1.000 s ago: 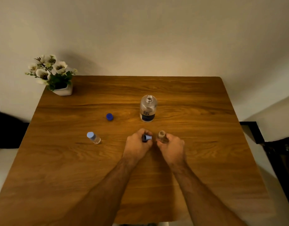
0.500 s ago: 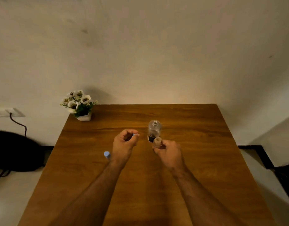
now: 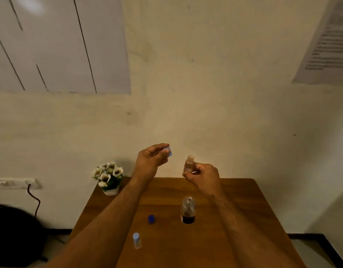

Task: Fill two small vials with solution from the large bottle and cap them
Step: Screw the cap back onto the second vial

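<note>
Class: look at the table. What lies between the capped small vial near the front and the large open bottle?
In the head view, the dark blue cap lies on the table roughly between the capped vial and the large bottle, touching neither.

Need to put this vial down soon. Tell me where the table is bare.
Bare wood lies right of the large bottle out to the table edge, and between the flower pot and the dark blue cap. More crowded: the left-centre, where that cap and the capped vial sit near the bottle.

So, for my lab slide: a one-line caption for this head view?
Left hand holds a light-blue cap beside the open vial in the right hand.
</note>
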